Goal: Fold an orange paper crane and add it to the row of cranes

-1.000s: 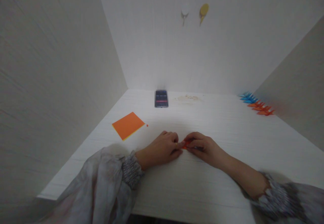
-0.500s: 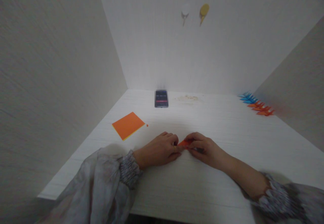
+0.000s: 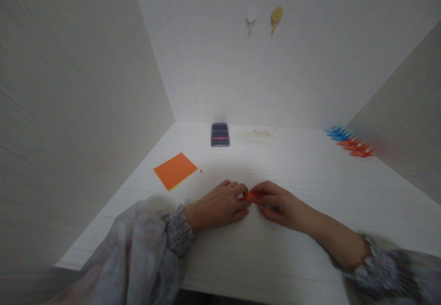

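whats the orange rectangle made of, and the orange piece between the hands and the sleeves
Orange rectangle: likely matte paper, flat and straight-edged, without glare. Orange piece: probably paper too, by its similar colour; mostly hidden, finish unclear. Sleeves: seemingly soft matte cloth, loosely creased and gathered at the cuffs.

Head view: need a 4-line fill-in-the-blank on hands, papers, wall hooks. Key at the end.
1. A small folded orange paper is at the fingertips of the left hand and the ____ hand.
2. The flat orange paper lies nearer the ____ hand.
3. In the row of folded paper figures, those closest to the back wall are ____.
4. The wall hook to the right of the white hook is ____.

Missing words: right; left; blue; yellow.
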Demonstrator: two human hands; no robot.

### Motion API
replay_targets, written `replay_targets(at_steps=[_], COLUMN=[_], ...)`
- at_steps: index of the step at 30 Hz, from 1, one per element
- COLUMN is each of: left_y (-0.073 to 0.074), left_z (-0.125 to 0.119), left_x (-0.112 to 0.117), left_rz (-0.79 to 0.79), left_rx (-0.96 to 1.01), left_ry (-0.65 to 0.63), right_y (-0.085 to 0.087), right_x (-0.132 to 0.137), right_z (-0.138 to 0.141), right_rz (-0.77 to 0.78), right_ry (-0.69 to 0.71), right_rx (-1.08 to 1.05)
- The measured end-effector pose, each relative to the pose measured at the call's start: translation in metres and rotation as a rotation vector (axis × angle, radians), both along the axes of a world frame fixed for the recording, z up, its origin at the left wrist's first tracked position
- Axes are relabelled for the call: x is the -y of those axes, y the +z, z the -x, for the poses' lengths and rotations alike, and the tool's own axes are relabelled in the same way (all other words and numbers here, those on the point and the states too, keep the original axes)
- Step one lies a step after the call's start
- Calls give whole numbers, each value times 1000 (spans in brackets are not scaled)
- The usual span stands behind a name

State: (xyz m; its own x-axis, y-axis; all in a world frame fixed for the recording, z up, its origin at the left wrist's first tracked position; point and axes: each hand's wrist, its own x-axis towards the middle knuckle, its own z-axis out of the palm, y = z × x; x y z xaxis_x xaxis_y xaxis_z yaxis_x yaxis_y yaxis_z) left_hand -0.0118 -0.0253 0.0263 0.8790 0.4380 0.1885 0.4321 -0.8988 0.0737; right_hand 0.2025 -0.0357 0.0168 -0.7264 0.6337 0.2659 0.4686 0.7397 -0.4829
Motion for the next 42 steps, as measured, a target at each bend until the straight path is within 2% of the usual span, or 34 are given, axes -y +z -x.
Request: replay_targets(at_steps=[6, 14, 32, 36, 39, 42], left_y=[0, -2, -6, -8, -11, -13], left_z=[-2, -2, 5, 11, 15, 15], left_x=[0, -1, -2, -4, -8, -10], left_rz=[3, 33, 72, 178, 343, 389], left_rx=[17, 50, 53, 110, 244, 319], left_ry=[-13, -12, -35, -90, 9, 87], right_y=[5, 11, 9, 7, 7, 7], right_x=[0, 2, 2, 2, 2, 3], right_z=[-1, -7, -7, -8, -7, -6], right_rz=[-55, -56, 9, -16, -29, -37], right_ry=[63, 127, 99, 94, 94, 96], right_rx=[69, 96, 84, 93, 106, 113])
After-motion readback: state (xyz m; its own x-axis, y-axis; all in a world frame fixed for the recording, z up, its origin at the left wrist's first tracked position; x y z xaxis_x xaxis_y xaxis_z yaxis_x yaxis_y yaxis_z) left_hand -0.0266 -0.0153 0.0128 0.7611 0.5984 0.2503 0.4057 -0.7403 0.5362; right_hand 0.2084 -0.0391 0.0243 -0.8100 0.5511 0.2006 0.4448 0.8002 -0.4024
